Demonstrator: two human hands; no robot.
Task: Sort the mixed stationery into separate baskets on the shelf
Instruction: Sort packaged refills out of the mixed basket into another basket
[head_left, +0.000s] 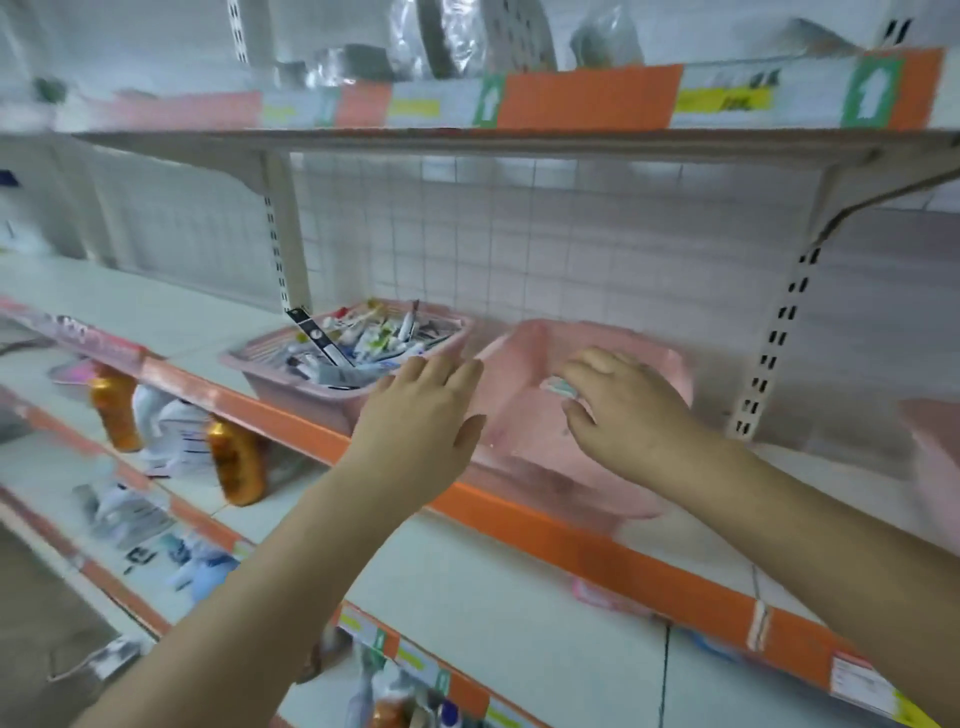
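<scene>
A pink basket (270, 371) full of mixed stationery (363, 338) stands on the middle shelf, left of centre. Right beside it is a second pink basket (524, 415), blurred and seemingly bare inside. My left hand (421, 415) hovers flat with fingers apart between the two baskets, holding nothing. My right hand (618, 405) reaches over the second basket and pinches a small pale item (558, 387) with a bluish edge between thumb and fingers. A third pink basket (935, 452) shows only partly at the right edge.
The shelf has an orange front strip (571, 535) and a wire grid back panel (519, 244). An upper shelf (467, 137) overhangs the baskets. Orange bottles (234, 460) and packets lie on the lower shelves at left. A slotted upright (779, 332) stands right of the baskets.
</scene>
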